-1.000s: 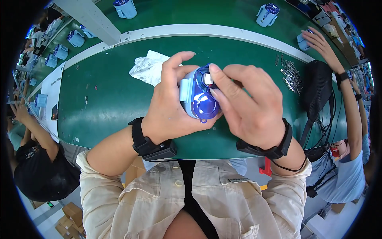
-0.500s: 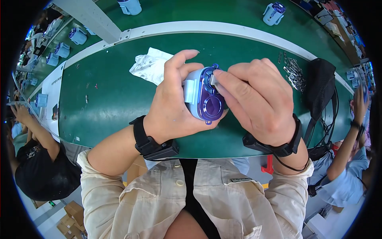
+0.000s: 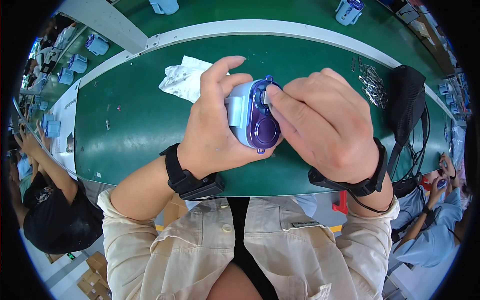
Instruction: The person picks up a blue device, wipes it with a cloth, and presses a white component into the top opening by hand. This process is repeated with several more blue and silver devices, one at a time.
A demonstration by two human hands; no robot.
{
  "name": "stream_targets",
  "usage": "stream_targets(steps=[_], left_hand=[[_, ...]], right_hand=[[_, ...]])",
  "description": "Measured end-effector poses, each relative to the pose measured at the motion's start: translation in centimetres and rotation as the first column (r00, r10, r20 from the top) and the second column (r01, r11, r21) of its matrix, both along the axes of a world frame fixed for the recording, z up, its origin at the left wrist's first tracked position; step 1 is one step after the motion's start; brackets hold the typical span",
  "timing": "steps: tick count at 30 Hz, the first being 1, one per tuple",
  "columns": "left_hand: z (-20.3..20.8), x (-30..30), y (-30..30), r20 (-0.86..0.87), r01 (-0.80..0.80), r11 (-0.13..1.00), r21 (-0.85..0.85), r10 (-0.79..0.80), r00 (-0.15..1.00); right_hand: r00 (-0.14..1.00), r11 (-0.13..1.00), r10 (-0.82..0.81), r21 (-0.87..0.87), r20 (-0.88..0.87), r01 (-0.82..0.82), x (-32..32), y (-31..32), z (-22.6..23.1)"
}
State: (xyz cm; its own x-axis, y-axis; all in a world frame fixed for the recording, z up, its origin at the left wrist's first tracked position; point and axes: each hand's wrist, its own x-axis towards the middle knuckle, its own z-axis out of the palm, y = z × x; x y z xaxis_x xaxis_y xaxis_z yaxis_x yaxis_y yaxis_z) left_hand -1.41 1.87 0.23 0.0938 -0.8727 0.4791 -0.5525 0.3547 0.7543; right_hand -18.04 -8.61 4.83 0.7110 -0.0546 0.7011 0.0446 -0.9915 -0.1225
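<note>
In the head view, a light blue bottle (image 3: 244,120) is just above the middle of the frame, held over a green table (image 3: 135,140), its purple lid (image 3: 265,132) turned toward the right. The left hand (image 3: 207,127) curls around it from the left, thumb along its lower end, forefinger raised near its top. The right hand (image 3: 327,125) has thumb and forefinger nearly closed on a small pale piece (image 3: 266,98) at the opening in the lid's upper part; the other fingers are folded in.

Left of the bottle lies a crumpled white cloth (image 3: 181,79). Toward the upper right are a heap of thin metal pieces (image 3: 374,87) and, beside it, a black bag (image 3: 406,100). Another bottle (image 3: 348,12) stands at the top right. At the right edge, a co-worker (image 3: 432,240) holds a purple-topped object (image 3: 441,184).
</note>
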Motion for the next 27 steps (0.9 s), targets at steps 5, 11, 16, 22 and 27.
stream_targets(steps=[5,11,16,22,27], left_hand=[[-0.6,0.2,-0.4,0.033,-0.014,0.999,-0.036,0.015,0.999],[-0.1,0.4,-0.5,-0.07,-0.027,0.999,-0.028,0.025,0.997],[0.1,-0.1,0.0,-0.231,0.04,0.997,-0.058,-0.053,0.972],[0.0,-0.1,0.0,-0.148,0.11,0.985,-0.134,-0.129,0.98],[0.1,-0.3,-0.5,-0.116,0.103,0.977,-0.184,-0.126,0.985]], right_hand=[[0.984,1.0,-0.024,-0.023,-0.178,0.021,-0.5,1.2,1.2],[0.992,0.992,-0.113,0.05,-0.057,0.116,0.4,1.4,0.0],[0.996,0.678,0.073,0.729,0.055,-0.09,-0.4,0.6,0.5],[0.964,0.264,0.174,0.934,0.2,-0.241,0.9,1.8,-0.5],[0.938,0.215,0.27,0.936,0.217,-0.278,1.4,1.6,-1.5]])
